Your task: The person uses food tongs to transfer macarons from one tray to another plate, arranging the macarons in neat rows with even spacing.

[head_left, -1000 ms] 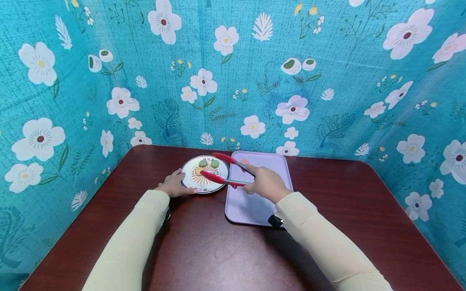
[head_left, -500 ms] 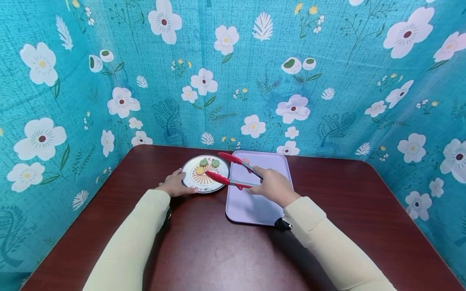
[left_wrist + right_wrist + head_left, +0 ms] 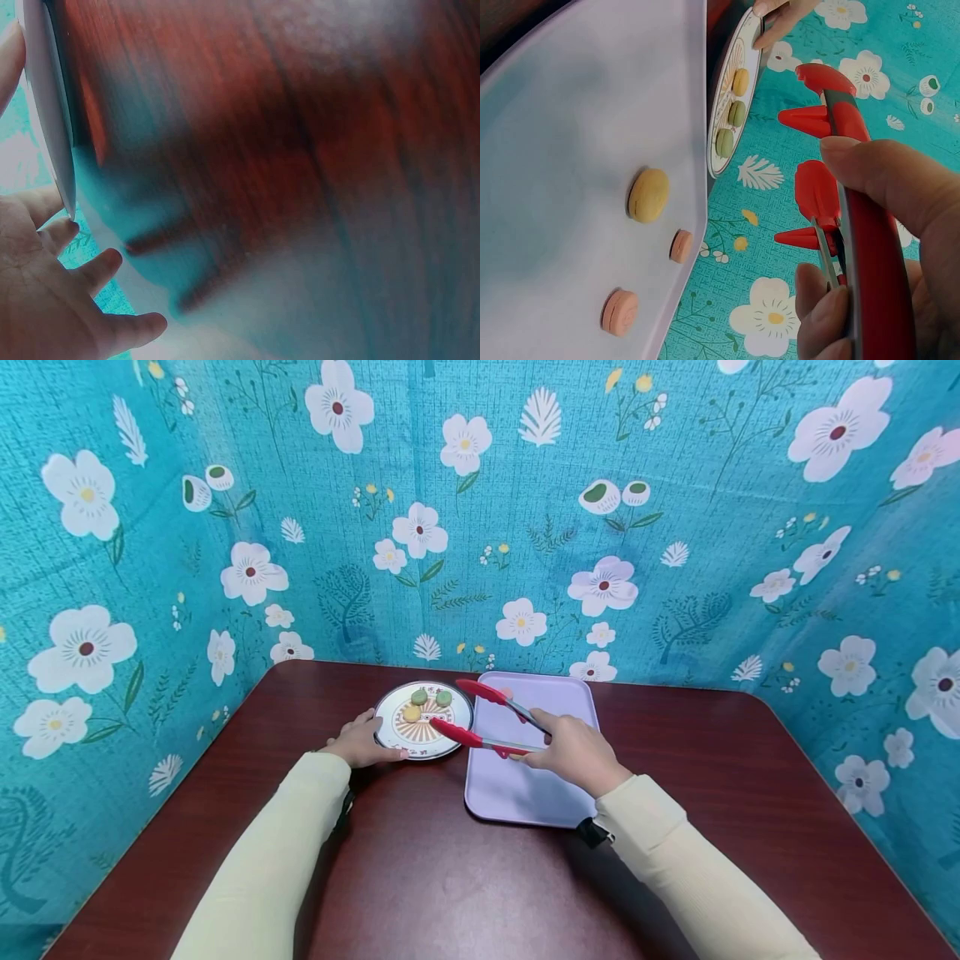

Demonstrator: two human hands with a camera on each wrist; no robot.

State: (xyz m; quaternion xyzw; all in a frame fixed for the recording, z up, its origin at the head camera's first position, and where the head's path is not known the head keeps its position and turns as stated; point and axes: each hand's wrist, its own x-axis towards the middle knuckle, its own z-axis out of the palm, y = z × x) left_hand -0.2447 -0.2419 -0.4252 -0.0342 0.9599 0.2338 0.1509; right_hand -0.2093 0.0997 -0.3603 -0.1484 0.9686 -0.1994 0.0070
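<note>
1. Tongs (image 3: 489, 743): arms spread, nothing between the tips, above the right side of the plate (image 3: 390, 718) and the tray (image 3: 510, 793). The right hand (image 3: 579, 753) curls round the handles.
2. Plate: bears one yellow macaron (image 3: 412, 713) and two green macarons (image 3: 444, 698). The left hand (image 3: 360, 745), fingers spread, touches its rim. Likely fault: a low sweep of the tongs dislodges a macaron.
3. Tray: just beside the plate; its rim may catch the tips.
4. Table (image 3: 450, 877): open room lies right and near; the curtain (image 3: 480, 568) limits far reach.
</note>
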